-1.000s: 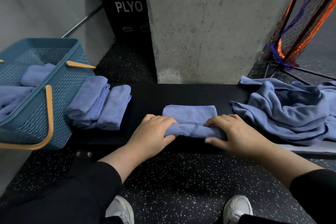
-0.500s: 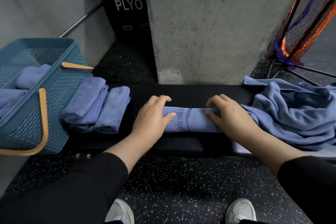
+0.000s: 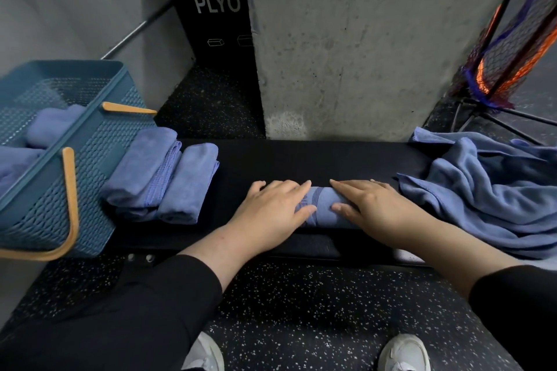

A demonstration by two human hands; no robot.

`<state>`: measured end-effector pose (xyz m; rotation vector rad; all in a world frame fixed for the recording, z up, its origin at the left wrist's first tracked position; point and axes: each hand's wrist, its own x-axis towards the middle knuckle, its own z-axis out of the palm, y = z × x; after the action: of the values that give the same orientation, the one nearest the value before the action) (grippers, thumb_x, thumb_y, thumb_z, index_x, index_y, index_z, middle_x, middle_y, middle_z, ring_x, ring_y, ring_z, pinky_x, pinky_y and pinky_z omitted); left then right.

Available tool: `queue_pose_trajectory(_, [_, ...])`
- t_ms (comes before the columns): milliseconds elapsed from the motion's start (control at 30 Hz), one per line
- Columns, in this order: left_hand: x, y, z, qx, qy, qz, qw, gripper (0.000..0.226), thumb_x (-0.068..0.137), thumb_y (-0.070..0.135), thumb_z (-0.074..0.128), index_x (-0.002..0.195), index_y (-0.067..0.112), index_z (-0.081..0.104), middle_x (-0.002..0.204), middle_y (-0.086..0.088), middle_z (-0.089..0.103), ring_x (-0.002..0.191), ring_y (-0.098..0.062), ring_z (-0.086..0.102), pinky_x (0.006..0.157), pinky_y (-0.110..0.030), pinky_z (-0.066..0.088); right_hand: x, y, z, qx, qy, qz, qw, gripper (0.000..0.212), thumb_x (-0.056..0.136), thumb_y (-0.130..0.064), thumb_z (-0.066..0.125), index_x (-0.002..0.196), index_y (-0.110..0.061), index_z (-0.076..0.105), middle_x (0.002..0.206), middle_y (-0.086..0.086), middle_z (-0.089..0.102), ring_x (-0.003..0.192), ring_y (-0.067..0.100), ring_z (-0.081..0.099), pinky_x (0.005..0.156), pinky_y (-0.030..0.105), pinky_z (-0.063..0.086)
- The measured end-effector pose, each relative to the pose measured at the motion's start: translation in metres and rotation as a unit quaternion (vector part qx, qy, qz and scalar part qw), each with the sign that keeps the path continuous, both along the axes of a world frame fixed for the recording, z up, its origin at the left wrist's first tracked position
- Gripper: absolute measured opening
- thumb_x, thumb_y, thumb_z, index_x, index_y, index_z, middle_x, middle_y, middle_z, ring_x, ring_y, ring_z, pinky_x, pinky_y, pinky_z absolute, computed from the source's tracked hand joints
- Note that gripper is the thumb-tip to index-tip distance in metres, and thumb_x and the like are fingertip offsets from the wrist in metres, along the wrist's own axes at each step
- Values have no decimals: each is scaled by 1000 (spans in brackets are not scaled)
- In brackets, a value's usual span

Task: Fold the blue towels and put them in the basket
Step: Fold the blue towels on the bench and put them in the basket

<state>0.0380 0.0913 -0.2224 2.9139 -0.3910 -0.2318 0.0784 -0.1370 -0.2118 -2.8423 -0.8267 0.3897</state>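
I see the left hand (image 3: 268, 214) and right hand (image 3: 373, 208) pressing flat, fingers straight, on the rolled blue microfibre towel (image 3: 324, 209) mid black padded bench (image 3: 301, 159). Teal perforated plastic basket (image 3: 99, 141) far left holds what look like two folded towels.

On the bench (image 3: 271, 159), the rolled towel (image 3: 324, 205) lies mid-length under the left hand (image 3: 271, 211) and right hand (image 3: 373, 208). Left of it on the bench sit two folded towels (image 3: 159, 175); further left the basket (image 3: 90, 141) holds more towels (image 3: 48, 126). The unfolded towel heap (image 3: 488, 190) lies at the bench's right end
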Motion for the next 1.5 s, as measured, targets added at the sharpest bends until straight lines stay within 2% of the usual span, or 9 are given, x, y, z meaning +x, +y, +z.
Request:
queue_pose_trajectory(267, [4,12,21,-2,66,6,998,61,87,74,51,128,29,56,119,8,51,117,-16,48,106,-42,32,2,13,28,9,87,10,996,70,91,-54,64,151,-25,41,134,-2,55,123,18,54,94,22,36])
queue_pose_trajectory(533, [-10,31,45,-205,134,55,968,33,77,54,77,95,38,55,91,10,63,86,-10,61,76,-36,52,-4,16,49,89,180,-2,980,41,83,-53,74,120,-42,61,103,-24,69,96,-7,63,90,22,50])
queue_pose_trajectory(800, [-16,60,77,-403,90,74,908,36,74,36,79,105,34,60,102,1,67,94,-12,61,93,-36,49,-17,45,76,254,390,-29,885,44,84,-45,72,124,-26,66,117,-6,73,113,12,67,101,35,50])
queue_pose_trajectory(933, [-17,66,87,-420,-49,131,897,37,87,22,77,120,25,62,114,5,66,105,-2,61,96,-18,46,-22,73,71,345,412,-93,838,30,91,-29,71,119,-18,69,113,4,75,109,22,70,102,42,51])
queue_pose_trajectory(1033, [-20,87,100,-421,-207,221,855,18,94,22,67,112,23,66,105,5,69,93,-3,64,87,-18,50,-21,96,66,406,380,-140,819,24,93,-23,68,115,-14,71,108,8,76,105,26,71,100,47,53])
queue_pose_trajectory(1167, [-35,122,115,-384,-288,281,831,10,98,19,61,104,24,67,95,9,71,82,3,62,75,-6,41,-14,131,64,491,335,-184,783,20,95,-19,66,111,-8,72,104,11,77,104,30,71,99,48,54])
queue_pose_trajectory(1367, [-50,151,113,-352,-287,315,834,24,86,33,44,98,39,64,93,18,71,90,-10,69,92,-44,53,-8,198,69,578,375,-210,693,23,97,-21,65,112,-2,68,104,15,76,92,24,74,73,34,62])
queue_pose_trajectory(1433, [-53,153,112,-310,-287,307,853,34,85,25,42,104,31,70,100,12,71,97,-15,67,95,-42,51,-8,219,61,549,370,-203,721,27,97,-27,65,109,-3,68,104,17,75,89,22,74,73,38,63])
queue_pose_trajectory(1500, [-56,154,108,-254,-250,291,887,40,87,20,42,111,17,73,113,1,71,106,-20,64,97,-31,47,-9,232,45,441,284,-175,833,33,94,-36,68,101,-3,69,96,20,73,83,27,73,74,46,63])
